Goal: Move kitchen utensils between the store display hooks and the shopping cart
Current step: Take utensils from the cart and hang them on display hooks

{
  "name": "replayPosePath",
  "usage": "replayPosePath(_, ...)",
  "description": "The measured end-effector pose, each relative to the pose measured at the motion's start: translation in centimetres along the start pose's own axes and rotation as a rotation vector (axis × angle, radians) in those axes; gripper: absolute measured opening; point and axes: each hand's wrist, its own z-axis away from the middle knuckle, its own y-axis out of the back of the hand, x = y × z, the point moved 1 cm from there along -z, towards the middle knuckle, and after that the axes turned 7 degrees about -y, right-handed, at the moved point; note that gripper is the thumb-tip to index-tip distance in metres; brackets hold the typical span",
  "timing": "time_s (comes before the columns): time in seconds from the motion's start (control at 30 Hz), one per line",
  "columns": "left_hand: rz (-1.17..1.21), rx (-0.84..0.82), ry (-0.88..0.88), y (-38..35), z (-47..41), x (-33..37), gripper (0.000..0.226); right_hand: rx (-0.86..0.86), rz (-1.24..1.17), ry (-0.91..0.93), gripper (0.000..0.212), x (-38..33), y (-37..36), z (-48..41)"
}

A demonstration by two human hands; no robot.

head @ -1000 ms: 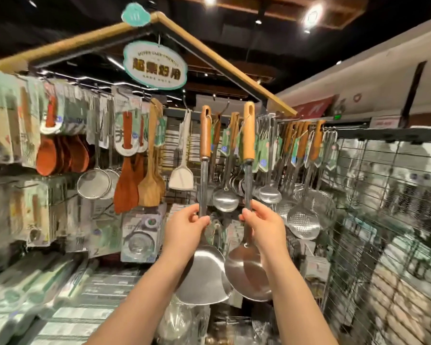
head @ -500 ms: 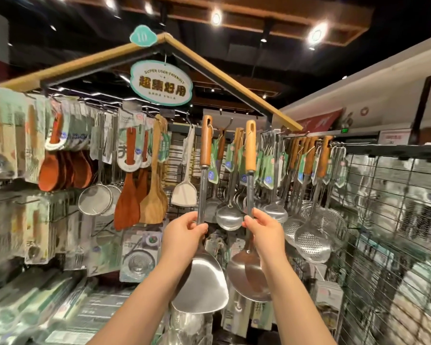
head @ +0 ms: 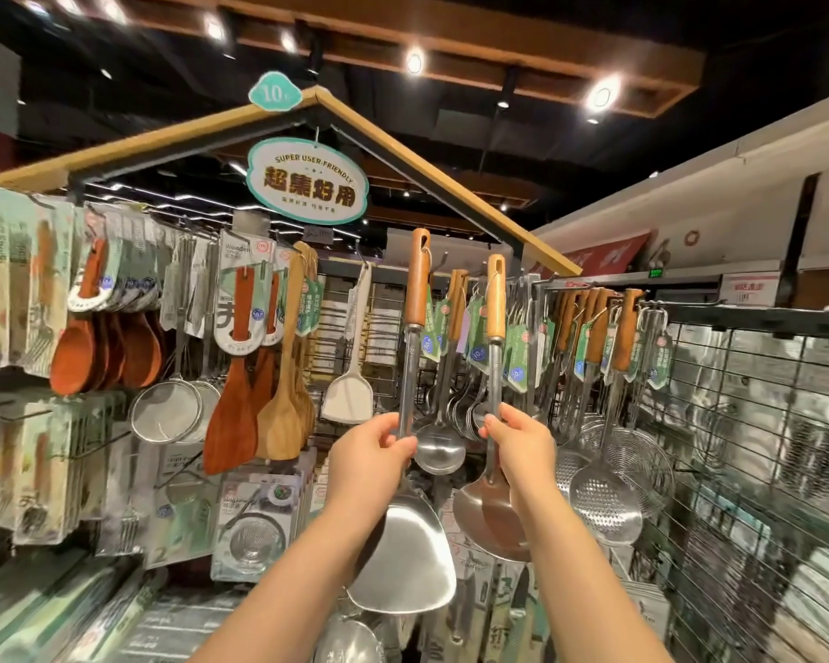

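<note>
My left hand [head: 372, 454] pinches the metal shaft of a steel wok turner [head: 405, 562] with a wooden handle, held upright with the blade down. My right hand [head: 522, 447] pinches the shaft of a steel ladle-like spatula [head: 491, 514], wooden handle up too. Both handle tops reach up toward the display hooks [head: 443, 260], where more wooden-handled steel utensils [head: 589, 327] hang with green tags. Whether either handle hangs on a hook I cannot tell. The shopping cart is out of view.
Wooden spoons [head: 97, 346], wooden spatulas [head: 259, 399], strainers [head: 168, 413] and a white turner [head: 348, 390] hang at left. Steel ladles [head: 439, 447] and skimmers [head: 609, 490] hang between and right of my hands. A wire grid panel [head: 738, 447] runs along the right. An oval sign [head: 307, 181] hangs overhead.
Both hands have raised their utensils slightly toward the hooks, the view has tilted upward, and the left utensil's handle now stands higher than the right one.
</note>
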Motion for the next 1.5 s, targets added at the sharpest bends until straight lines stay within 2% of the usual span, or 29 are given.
replayPosePath(0.1, -0.002, 0.002, -0.01, -0.3, -0.1, -0.1, 0.01, -0.01, -0.01, 0.004, 0.037, 0.1, 0.1, -0.1)
replayPosePath(0.23, 0.045, 0.003, 0.024, -0.6, -0.4, -0.2, 0.021, -0.023, 0.006, 0.027, 0.039, 0.1, 0.0, -0.3)
replayPosePath(0.43, 0.035, 0.007, 0.005, -0.8, -0.3, -0.1, 0.006, -0.057, 0.002, 0.002, 0.043, 0.3, -0.4, -0.5)
replayPosePath(0.63, -0.011, 0.026, -0.017, -0.7, -0.4, -0.3, 0.017, -0.042, -0.006, 0.01, 0.045, 0.3, -0.4, -0.7)
replayPosePath(1.5, 0.019, 0.001, 0.004, -0.7, -0.8, -0.8, 0.01, 0.009, 0.046, 0.042, 0.042, 0.6, -0.8, -0.4)
